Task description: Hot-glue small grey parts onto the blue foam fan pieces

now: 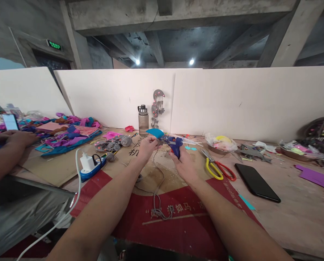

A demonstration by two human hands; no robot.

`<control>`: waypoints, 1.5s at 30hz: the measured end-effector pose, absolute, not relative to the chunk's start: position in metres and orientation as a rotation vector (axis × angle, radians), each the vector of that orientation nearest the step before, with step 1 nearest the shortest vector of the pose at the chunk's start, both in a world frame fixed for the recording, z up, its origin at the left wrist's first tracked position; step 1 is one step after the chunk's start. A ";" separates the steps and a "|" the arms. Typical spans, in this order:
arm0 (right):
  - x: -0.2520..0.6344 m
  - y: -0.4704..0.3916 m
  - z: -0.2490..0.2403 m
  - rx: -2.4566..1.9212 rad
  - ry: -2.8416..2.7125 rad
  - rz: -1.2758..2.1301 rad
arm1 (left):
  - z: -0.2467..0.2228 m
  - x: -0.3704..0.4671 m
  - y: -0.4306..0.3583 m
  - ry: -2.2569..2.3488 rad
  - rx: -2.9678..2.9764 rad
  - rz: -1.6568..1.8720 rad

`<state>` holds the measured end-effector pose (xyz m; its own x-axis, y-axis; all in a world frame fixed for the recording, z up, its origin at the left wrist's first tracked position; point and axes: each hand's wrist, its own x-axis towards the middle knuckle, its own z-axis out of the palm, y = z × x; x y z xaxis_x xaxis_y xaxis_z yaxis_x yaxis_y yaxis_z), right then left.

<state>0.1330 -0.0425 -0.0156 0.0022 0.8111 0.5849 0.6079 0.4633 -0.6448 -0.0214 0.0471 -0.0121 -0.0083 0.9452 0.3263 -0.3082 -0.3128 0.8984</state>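
My right hand (182,161) is closed round the handle of a blue glue gun (175,145), whose nozzle points left. Just left of the nozzle, my left hand (148,148) pinches a blue felt piece (154,132) with a curved edge. Grey yarn (158,170) trails down from the left fingers and gathers in a loose tangle on the red part of the board. Whether the nozzle touches the felt I cannot tell. On the wall behind hangs a grey moon-shaped ornament (159,93) with pink dots and dangling strings.
Yellow-and-red-handled scissors (214,167) and a black phone (257,182) lie to the right. A bottle (143,121) stands at the back. On the left are a power strip (92,168) with a white cable, felt scraps (72,134) and another person's hand (20,139) near a lit phone (11,122).
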 end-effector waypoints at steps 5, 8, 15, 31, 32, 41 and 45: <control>0.133 -0.044 -0.014 -1.229 -1.696 0.268 | -0.013 -0.022 0.048 0.763 1.227 1.541; 0.133 -0.044 -0.014 -1.271 -1.697 0.264 | -0.013 -0.022 0.048 0.766 1.229 1.543; 0.134 -0.043 -0.017 -1.254 -1.708 0.243 | -0.012 -0.021 0.048 0.788 1.220 1.529; 0.135 -0.041 -0.016 -1.241 -1.685 0.229 | -0.010 -0.023 0.048 0.794 1.209 1.569; 0.135 -0.041 -0.016 -1.250 -1.684 0.230 | -0.011 -0.023 0.049 0.791 1.211 1.572; 0.136 -0.042 -0.017 -1.314 -1.666 0.190 | -0.009 -0.025 0.047 0.786 1.214 1.597; 0.136 -0.043 -0.016 -1.319 -1.653 0.196 | -0.007 -0.025 0.046 0.790 1.212 1.595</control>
